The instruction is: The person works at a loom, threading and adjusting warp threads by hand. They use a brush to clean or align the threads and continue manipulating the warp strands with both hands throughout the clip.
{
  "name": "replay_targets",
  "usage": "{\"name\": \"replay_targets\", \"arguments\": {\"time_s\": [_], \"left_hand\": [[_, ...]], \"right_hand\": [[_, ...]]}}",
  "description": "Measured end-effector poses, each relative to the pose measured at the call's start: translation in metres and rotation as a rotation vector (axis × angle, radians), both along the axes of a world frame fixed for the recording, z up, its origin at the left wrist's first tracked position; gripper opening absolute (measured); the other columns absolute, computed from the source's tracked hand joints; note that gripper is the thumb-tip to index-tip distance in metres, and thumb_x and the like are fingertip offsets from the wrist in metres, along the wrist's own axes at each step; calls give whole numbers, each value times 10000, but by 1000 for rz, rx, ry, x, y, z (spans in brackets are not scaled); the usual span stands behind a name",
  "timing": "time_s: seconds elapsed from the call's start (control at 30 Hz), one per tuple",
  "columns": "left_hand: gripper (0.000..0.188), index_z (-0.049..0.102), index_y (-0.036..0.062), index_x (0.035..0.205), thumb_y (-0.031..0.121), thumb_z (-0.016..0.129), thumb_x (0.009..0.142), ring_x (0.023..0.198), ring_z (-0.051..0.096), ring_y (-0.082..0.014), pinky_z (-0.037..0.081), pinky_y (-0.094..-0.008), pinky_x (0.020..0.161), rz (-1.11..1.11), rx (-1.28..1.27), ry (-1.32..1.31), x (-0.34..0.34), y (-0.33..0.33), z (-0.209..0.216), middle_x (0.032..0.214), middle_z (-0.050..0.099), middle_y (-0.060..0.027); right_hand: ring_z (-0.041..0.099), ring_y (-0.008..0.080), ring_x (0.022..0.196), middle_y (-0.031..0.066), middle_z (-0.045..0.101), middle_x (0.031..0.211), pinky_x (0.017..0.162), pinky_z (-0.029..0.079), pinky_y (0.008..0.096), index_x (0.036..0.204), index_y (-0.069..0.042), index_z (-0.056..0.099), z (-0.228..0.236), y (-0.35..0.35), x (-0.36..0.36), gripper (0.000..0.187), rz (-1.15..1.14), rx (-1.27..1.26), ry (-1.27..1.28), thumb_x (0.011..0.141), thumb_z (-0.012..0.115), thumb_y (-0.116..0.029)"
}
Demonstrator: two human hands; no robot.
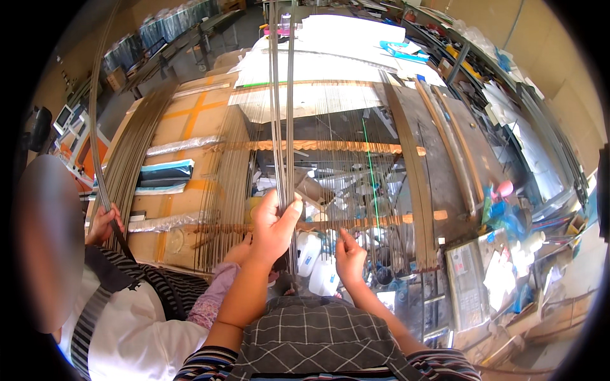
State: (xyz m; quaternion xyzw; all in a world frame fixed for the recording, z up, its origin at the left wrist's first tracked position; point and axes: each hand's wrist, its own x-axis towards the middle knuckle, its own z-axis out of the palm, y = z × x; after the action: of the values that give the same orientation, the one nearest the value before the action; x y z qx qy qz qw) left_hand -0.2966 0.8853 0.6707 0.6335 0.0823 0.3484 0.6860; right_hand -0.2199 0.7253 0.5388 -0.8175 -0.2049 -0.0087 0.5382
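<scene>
My left hand [273, 223] is closed around a bundle of long thin grey strips [276, 127], which rises upright past the top of the view and hangs below my fist. To its right and a little lower, my right hand [350, 259] has its fingers curled, thumb and index finger together; anything between them is too fine to make out. Beyond the hands, many similar strips [232, 171] lie side by side across orange-brown crossbars [356, 147]. A thicker band of strips [413, 184] lies to the right.
At my left, a co-worker's hand [107, 223] grips another strip bundle; their other hand [239, 250] is near the strips. White jugs [324, 277] stand below the crossbars. White sheets [349, 38] cover the far end. A grey panel [467, 286] and plastic clutter lie right.
</scene>
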Motion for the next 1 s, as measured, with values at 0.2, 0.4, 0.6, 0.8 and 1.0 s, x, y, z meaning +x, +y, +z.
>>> {"name": "replay_targets", "arguments": {"time_s": [0.2, 0.4, 0.6, 0.8, 1.0], "left_hand": [[88, 557, 26, 980, 31, 540, 894, 665, 408, -8, 343, -180, 599, 13, 5, -2, -6, -1, 10, 786, 514, 47], [80, 560, 21, 966, 37, 546, 889, 666, 411, -10, 337, -181, 595, 46, 32, 39, -12, -1, 12, 776, 512, 48], [70, 562, 19, 947, 45, 549, 884, 666, 412, -15, 344, -190, 598, 63, 94, 77, -16, 1, 12, 766, 511, 48], [45, 565, 2, 868, 47, 570, 861, 588, 413, -17, 337, -194, 517, 85, 82, 27, -12, 0, 7, 703, 514, 38], [31, 566, 8, 867, 37, 572, 859, 598, 405, -10, 338, -191, 529, 64, 84, 38, -10, 0, -5, 713, 506, 47]], "right_hand": [[629, 321, 596, 207, 623, 686, 576, 493, 387, 1069, -21, 646, -19, 8, 5, 281, 15, -118, 17, 832, 566, -150], [633, 370, 691, 217, 637, 771, 635, 499, 420, 1054, -35, 650, -24, 15, 8, 276, 29, -185, 53, 843, 547, -180], [629, 390, 722, 220, 641, 805, 680, 494, 455, 1040, -40, 650, -36, 26, 14, 282, 43, -254, 25, 841, 533, -201], [630, 393, 711, 208, 646, 762, 681, 498, 471, 868, -49, 641, -55, 46, 24, 213, 28, -364, 0, 829, 530, -227], [633, 379, 684, 190, 643, 711, 659, 501, 474, 743, -58, 618, -56, 54, 30, 218, 134, -577, -15, 777, 566, -267]]}}
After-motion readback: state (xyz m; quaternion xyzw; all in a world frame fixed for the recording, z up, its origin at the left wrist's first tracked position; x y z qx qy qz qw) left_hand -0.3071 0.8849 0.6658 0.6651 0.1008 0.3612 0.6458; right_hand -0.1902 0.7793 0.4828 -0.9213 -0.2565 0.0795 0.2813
